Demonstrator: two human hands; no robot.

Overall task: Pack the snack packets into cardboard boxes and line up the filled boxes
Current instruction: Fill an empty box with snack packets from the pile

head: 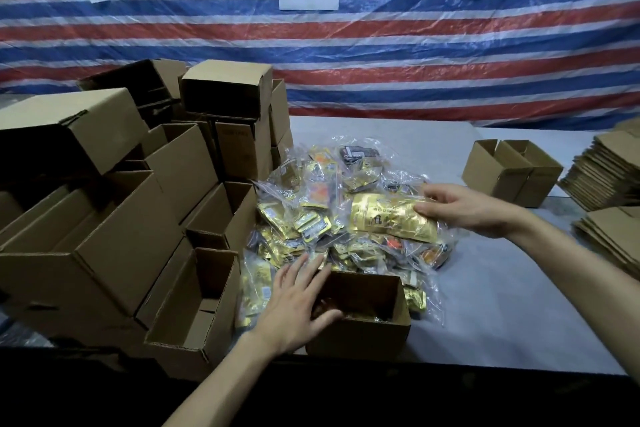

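Note:
A heap of snack packets in clear plastic bags lies in the middle of the table. My right hand grips a large gold packet on top of the heap by its right end. An open cardboard box stands at the table's front edge, with dark packets showing inside. My left hand rests with straight spread fingers on the box's left rim, thumb over the opening.
Several open cardboard boxes are piled on the left. One open box stands at the back right. Flat folded cartons are stacked at the far right. A white table and a striped tarp behind.

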